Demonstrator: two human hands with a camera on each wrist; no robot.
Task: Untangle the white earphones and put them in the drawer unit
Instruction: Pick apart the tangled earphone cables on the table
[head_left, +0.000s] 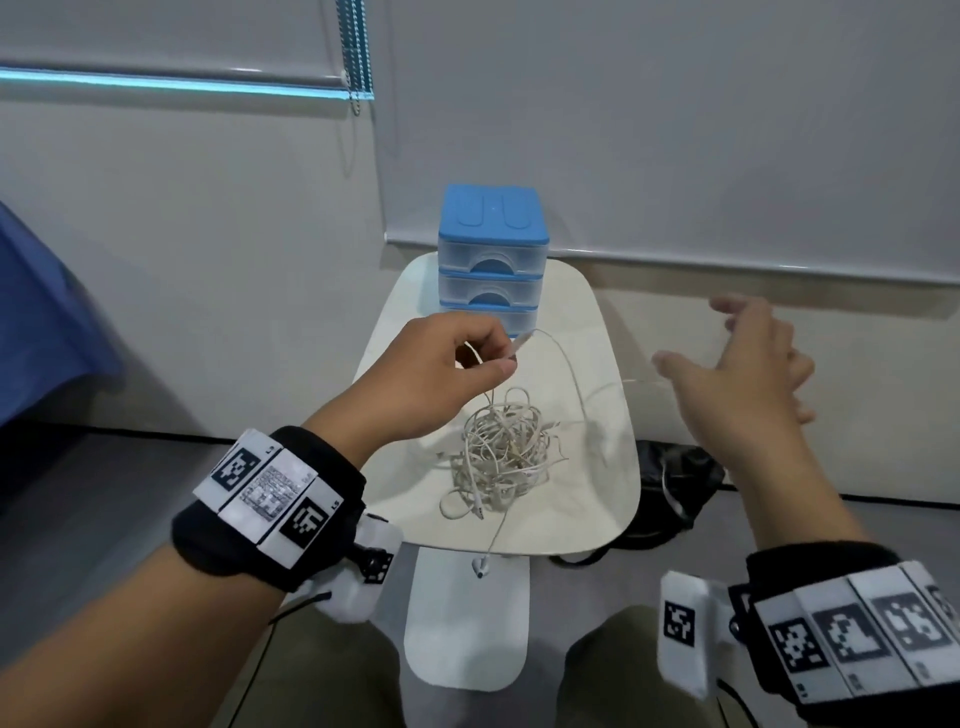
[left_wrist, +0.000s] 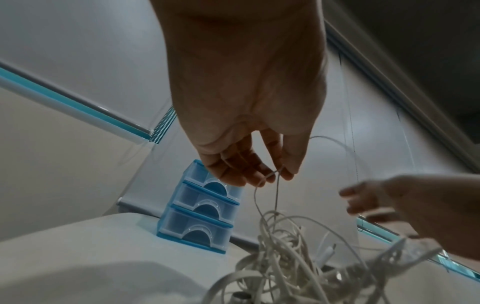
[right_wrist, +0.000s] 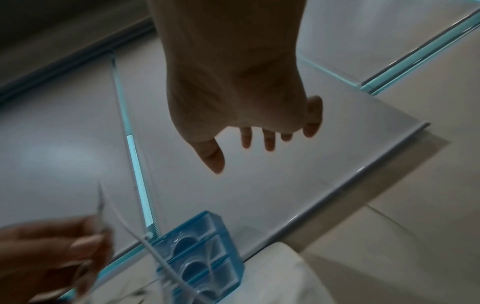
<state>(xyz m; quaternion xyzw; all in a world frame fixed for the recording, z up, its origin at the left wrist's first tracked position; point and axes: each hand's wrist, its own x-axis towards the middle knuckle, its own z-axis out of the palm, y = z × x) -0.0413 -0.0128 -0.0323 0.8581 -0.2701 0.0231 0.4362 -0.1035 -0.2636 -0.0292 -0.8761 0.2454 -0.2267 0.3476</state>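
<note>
Head view, centre of the frame: a tangled bundle of thin white earphone cable (head_left: 501, 449) lies on the cream rounded surface (head_left: 613, 478), in front of the blue-framed, clear-fronted three-drawer unit (head_left: 492, 260) standing at the surface's far end. All three drawers appear closed. One white earbud (head_left: 482, 567) hangs over the near edge of the surface on a loose strand.

The left hand (head_left: 447, 364), centre-left, pinches a raised strand between thumb and fingers (left_wrist: 262, 179); from this pinch two runs of cable drop into the tangle, and a further loop arcs toward the right of the frame. The right hand (head_left: 748, 364), at centre-right and blurred, has its fingers (right_wrist: 269, 142) spread and relaxed. A faint strand runs close to its thumb, but the wrist view shows nothing held.

Handling, as judged: the cable is light, limp and slightly springy, so loops likely slide and re-snag when tugged. The earbud, and whichever other free end can be found, offer the firmer holds; feeding an end back through the loops should serve better than pulling on the middle of the mass. The thin wire likely tolerates only gentle tension at its joints.
</note>
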